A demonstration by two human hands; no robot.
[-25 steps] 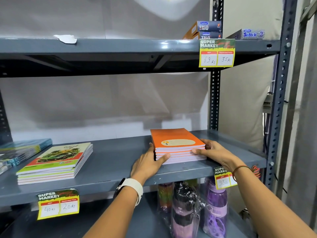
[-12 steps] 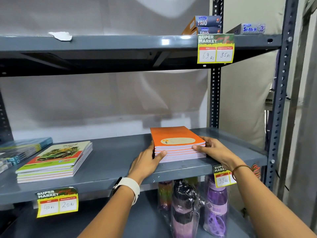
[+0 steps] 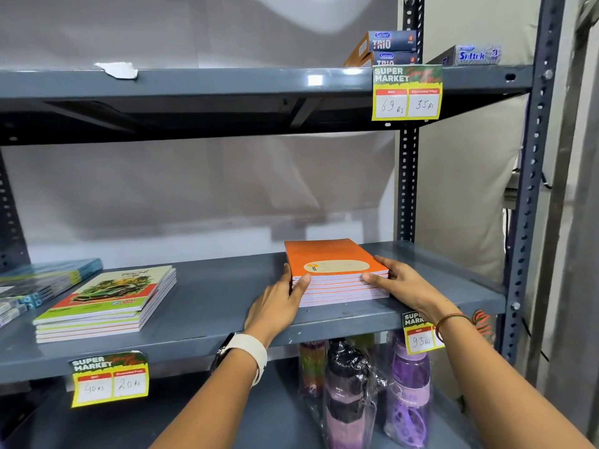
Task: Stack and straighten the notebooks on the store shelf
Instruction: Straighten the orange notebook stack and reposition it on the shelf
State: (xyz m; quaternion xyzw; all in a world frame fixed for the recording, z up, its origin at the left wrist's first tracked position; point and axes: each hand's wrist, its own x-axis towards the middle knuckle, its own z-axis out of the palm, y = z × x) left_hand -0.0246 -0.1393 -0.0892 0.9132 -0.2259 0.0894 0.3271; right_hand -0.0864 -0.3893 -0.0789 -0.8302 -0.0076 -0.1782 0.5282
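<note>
A stack of several orange notebooks [image 3: 330,267] lies on the middle grey shelf [image 3: 214,306], towards the right. My left hand [image 3: 278,303] presses against the stack's left side with its thumb on the front edge. My right hand [image 3: 402,280] holds the stack's right side, fingers on the front corner. The stack's edges look even. A second stack of notebooks with a green car cover [image 3: 107,299] lies further left on the same shelf, slightly fanned.
Blue-covered books [image 3: 39,280] sit at the far left edge. Pen boxes [image 3: 389,47] stand on the top shelf. Wrapped purple bottles [image 3: 372,393] fill the shelf below. Yellow price tags [image 3: 406,92] hang from shelf edges. A metal upright [image 3: 531,189] bounds the right side.
Both hands stay clamped on the orange stack's sides. The view has shifted slightly; the stack itself has barely moved.
</note>
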